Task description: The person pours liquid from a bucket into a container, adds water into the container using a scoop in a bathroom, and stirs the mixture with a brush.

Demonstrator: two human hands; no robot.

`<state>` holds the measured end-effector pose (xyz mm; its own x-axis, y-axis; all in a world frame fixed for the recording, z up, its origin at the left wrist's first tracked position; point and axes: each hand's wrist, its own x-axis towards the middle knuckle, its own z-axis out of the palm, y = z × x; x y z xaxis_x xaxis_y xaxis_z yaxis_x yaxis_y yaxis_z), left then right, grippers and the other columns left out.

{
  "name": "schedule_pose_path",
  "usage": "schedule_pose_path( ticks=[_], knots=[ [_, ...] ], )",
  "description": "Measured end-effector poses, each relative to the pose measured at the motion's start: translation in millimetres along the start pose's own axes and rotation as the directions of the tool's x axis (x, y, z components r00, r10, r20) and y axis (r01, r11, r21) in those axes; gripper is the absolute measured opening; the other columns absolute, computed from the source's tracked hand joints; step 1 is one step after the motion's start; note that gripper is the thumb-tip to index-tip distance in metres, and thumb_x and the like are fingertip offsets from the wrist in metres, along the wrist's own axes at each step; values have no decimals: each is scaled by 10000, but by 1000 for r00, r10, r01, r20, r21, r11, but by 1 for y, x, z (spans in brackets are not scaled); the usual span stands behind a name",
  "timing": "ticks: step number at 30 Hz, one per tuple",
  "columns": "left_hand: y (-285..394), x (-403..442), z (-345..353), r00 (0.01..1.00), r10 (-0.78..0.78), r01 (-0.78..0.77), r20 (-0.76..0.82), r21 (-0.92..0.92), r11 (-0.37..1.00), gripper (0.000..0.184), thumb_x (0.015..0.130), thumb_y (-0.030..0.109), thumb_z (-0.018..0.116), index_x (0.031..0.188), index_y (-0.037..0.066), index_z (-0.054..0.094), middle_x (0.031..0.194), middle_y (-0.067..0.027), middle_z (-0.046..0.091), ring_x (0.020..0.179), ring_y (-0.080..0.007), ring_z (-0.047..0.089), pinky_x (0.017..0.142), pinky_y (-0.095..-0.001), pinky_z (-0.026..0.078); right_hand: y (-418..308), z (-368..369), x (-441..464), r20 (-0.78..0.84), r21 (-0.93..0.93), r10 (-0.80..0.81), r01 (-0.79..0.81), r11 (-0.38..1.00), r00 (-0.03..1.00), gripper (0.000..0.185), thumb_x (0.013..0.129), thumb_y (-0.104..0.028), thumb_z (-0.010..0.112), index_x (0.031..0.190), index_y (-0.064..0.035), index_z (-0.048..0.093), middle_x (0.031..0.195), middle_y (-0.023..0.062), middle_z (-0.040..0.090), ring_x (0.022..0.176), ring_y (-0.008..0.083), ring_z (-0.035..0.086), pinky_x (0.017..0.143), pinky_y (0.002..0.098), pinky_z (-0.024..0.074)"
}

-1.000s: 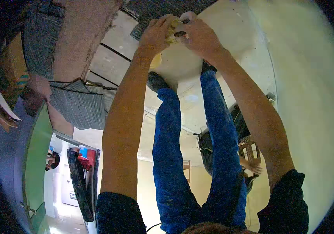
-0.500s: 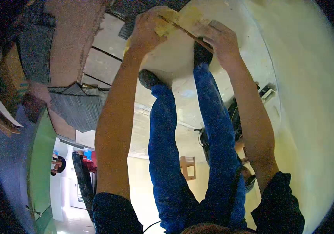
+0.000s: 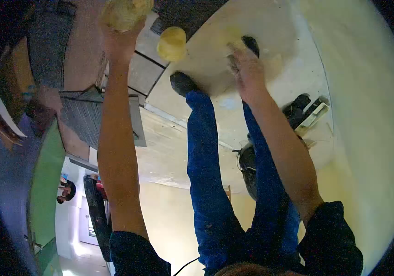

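At the top left, my left hand is closed on a pale yellow rounded thing, partly cut off by the frame edge; its kind is unclear. A similar pale yellow round lump lies on the floor to the right of that hand. My right hand is over the pale floor sheet, near my right shoe. Its fingers are smeared by motion, so whether they hold anything does not show.
My left shoe stands on the pale floor. Grey ridged sheets and brown cardboard lie to the left. A black bag with a cord and a white channel-shaped piece are at the right. Another person appears far left.
My hands have moved apart, the left one up and left with the yellow thing. The thin brown strip seen between them no longer shows. The yellow lump on the floor is uncovered.
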<state>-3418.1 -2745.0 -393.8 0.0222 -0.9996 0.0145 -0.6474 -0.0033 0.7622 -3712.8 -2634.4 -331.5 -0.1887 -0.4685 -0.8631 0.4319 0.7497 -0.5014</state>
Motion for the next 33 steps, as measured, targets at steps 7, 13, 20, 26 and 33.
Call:
schedule_pose_path(
  ticks=[7, 13, 20, 26, 33],
  knots=[
    [-41, -84, -40, 967, -170, 163, -192, -53, 985, 850, 708, 235, 908, 1341, -28, 404, 1236, -178, 542, 1209, -295, 537, 969, -443, 511, 70, 63, -9, 62, -531, -126, 140, 836, 990, 267, 880, -195, 768, 1010, 26, 696, 888, 85, 700, 767, 157, 659, 694, 289, 513],
    [-60, -175, -44, 891, -364, 309, -273, -224, 924, 847, 680, 190, 924, 1331, -4, 418, 1255, -178, 523, 1178, -295, 543, 946, -406, 523, 145, 44, 65, 429, -641, -447, 613, 462, 785, 322, 858, -240, 793, 1029, 15, 695, 880, 58, 703, 769, 133, 631, 682, 282, 489],
    [-36, -283, -19, 740, -609, 575, -286, -202, 793, 868, 681, 115, 910, 1372, 28, 393, 1291, -157, 505, 1193, -289, 529, 986, -421, 500, 141, 46, 103, 452, -588, -419, 616, 524, 788, 301, 827, -212, 817, 994, -9, 669, 847, 33, 675, 761, 115, 606, 663, 273, 475],
    [-23, -330, 7, 631, -734, 663, -252, -318, 678, 890, 655, 89, 909, 1390, 26, 410, 1309, -152, 505, 1222, -288, 525, 991, -426, 500, 112, 76, 76, 316, -563, -225, 373, 737, 922, 345, 835, -202, 808, 1052, 8, 641, 847, 37, 675, 775, 111, 616, 673, 246, 481],
    [-15, -305, 15, 626, -743, 621, -235, -426, 658, 873, 668, 78, 895, 1383, 22, 397, 1287, -143, 506, 1181, -290, 550, 938, -406, 539, 134, 40, 126, 420, -732, -372, 552, 401, 828, 395, 806, -263, 837, 1024, 16, 663, 888, 86, 719, 794, 139, 674, 695, 281, 526]
  ],
)
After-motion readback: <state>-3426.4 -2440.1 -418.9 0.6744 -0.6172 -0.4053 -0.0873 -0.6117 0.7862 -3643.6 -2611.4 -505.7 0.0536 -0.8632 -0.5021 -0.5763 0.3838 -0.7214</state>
